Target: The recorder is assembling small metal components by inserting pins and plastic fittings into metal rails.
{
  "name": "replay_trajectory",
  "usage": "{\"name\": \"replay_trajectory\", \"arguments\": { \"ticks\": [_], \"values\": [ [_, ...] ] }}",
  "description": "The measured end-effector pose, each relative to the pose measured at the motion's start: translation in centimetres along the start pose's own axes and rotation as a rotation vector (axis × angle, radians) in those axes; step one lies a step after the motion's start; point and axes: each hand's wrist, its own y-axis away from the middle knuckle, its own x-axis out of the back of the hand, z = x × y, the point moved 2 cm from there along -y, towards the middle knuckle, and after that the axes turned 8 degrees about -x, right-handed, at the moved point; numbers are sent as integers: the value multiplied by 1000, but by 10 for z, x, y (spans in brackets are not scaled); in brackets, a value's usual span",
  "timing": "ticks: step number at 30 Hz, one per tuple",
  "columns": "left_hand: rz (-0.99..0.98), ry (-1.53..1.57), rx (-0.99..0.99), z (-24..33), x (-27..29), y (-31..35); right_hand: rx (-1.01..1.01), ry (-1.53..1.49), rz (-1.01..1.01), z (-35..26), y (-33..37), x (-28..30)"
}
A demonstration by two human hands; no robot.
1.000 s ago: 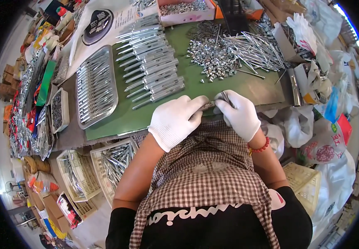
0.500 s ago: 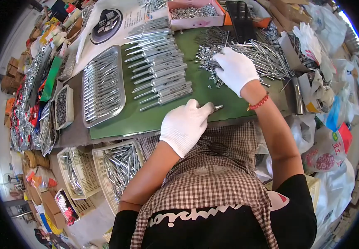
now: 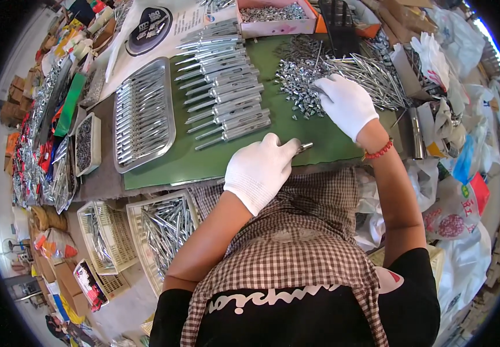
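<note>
My left hand (image 3: 259, 172), in a white knit glove, is closed around a slim metal tube (image 3: 304, 147) near the front edge of the green mat. One end of the tube sticks out past the thumb and fingers; most of it is hidden in the palm. My gloved right hand (image 3: 349, 107) is at the right side of a heap of small silvery metal cones (image 3: 296, 84). Its fingers are drawn together at the heap, and what they hold, if anything, is hidden. Left of the heap lies a column of assembled metal tubes with pointed rods (image 3: 232, 107).
A steel tray (image 3: 172, 124) of similar rods lies on the left. Long thin metal rods (image 3: 371, 81) are piled behind my right hand. A pink box (image 3: 276, 28) of small parts stands at the back. Below the table edge, a cream basket (image 3: 134, 231) holds metal tubes.
My right hand has drawn back to the right and toward me, uncovering more of the cone heap. The left hand keeps its hold on the tube, almost in place.
</note>
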Motion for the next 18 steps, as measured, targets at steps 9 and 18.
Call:
{"name": "replay_trajectory", "arguments": {
  "ticks": [9,18],
  "values": [
    [-13,9,-8,0,-3,2,18,-583,-242,-40,62,10],
    [-8,23,8,0,1,-3,50,-334,-27,-40,77,4]
  ]
}}
